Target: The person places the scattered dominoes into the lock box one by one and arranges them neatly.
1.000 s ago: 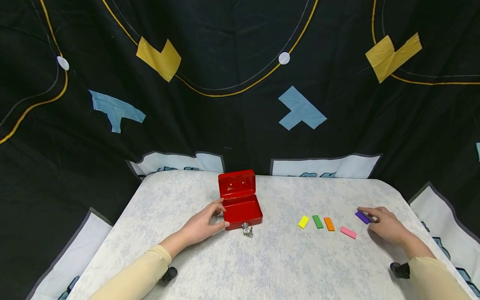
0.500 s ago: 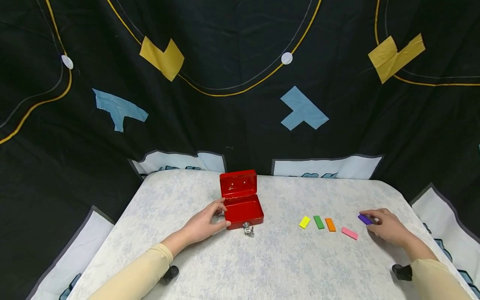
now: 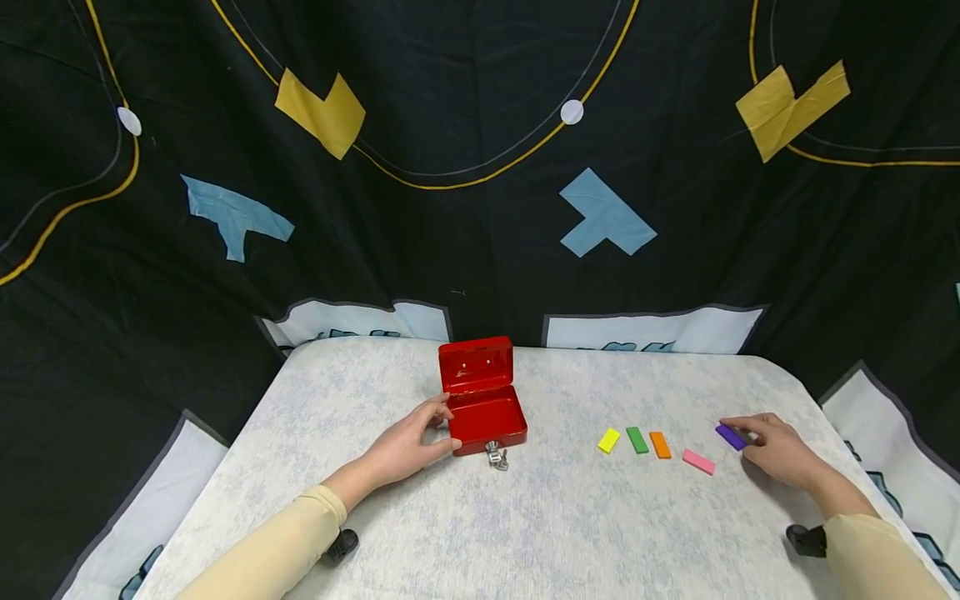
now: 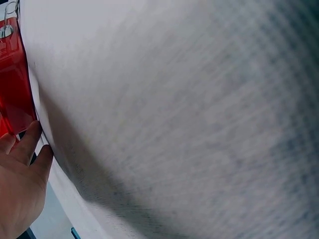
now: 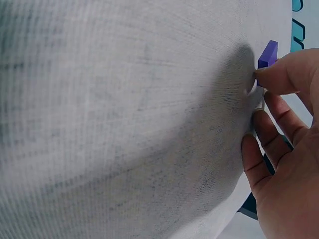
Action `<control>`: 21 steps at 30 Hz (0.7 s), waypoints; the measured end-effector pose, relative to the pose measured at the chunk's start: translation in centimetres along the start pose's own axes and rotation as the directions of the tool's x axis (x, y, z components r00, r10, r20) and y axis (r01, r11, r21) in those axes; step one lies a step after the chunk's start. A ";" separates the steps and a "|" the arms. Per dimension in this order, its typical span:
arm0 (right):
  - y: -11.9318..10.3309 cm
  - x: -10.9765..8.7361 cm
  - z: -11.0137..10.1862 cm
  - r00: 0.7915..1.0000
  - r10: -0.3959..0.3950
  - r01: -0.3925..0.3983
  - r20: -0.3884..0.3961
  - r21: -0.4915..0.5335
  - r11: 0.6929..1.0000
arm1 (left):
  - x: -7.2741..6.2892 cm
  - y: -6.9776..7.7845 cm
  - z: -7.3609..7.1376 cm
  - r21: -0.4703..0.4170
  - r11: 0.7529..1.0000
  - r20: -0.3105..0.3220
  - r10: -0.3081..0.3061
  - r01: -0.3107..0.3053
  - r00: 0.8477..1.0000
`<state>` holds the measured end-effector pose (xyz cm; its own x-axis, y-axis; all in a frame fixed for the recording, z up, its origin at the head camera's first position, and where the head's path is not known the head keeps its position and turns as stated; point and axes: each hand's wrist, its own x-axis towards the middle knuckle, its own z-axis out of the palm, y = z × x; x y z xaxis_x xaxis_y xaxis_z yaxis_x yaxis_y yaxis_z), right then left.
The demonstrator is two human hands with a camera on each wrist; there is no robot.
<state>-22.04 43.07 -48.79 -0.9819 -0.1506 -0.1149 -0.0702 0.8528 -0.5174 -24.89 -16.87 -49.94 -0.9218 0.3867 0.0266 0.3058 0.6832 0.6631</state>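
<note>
Pinching the purple block [image 3: 730,437] in a narrow grip, the right hand [image 3: 783,454] rests to the right of the pink block [image 3: 698,462] on the pale table [image 3: 555,533]. The left hand [image 3: 401,443], thumb and fingers spread wide, touches the left side of the red box [image 3: 491,444], its lid raised.

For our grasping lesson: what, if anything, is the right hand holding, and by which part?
The right hand pinches the purple block, thumb towards its nearer end; the opposite contact is unclear.
</note>
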 end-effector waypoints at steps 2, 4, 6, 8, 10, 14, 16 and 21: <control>0.0 0.1 0.1 1.000 0.005 -0.005 0.000 0.004 1.000 | 0.0 -0.1 0.0 0.005 1.000 -0.001 -0.004 0.004 1.000; 0.0 0.1 0.1 1.000 0.012 -0.012 -0.001 0.008 1.000 | 0.1 -0.1 0.0 0.011 1.000 -0.003 -0.004 0.004 1.000; 0.0 0.1 0.2 1.000 0.017 -0.017 -0.007 0.003 1.000 | 0.1 -0.2 0.0 0.016 1.000 -0.002 -0.005 0.005 1.000; 0.0 0.2 0.2 1.000 0.023 -0.023 -0.018 0.002 1.000 | 0.2 -0.2 -0.1 0.017 1.000 -0.003 -0.002 0.002 1.000; 0.1 0.2 0.3 0.999 0.029 -0.029 -0.027 0.001 1.000 | 0.2 -0.1 -0.1 0.014 1.000 -0.001 0.000 0.000 1.000; 0.2 0.2 0.5 0.998 0.039 -0.039 -0.040 0.008 0.999 | 0.2 -0.1 -0.1 0.008 1.000 0.002 0.006 -0.006 1.000; 0.3 0.1 0.6 0.998 0.043 -0.043 -0.040 0.012 0.999 | 0.2 0.0 -0.1 0.002 1.000 0.003 0.010 -0.010 1.000; 0.5 0.1 0.6 0.998 0.056 -0.055 -0.022 0.041 0.998 | 0.1 0.0 -0.1 -0.004 1.000 0.003 0.018 -0.018 1.000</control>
<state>-22.10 43.15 -49.53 -0.9880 -0.0917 -0.1243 -0.0093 0.8385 -0.5448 -25.05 -16.87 -49.83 -0.9153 0.4011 0.0363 0.3216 0.6737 0.6653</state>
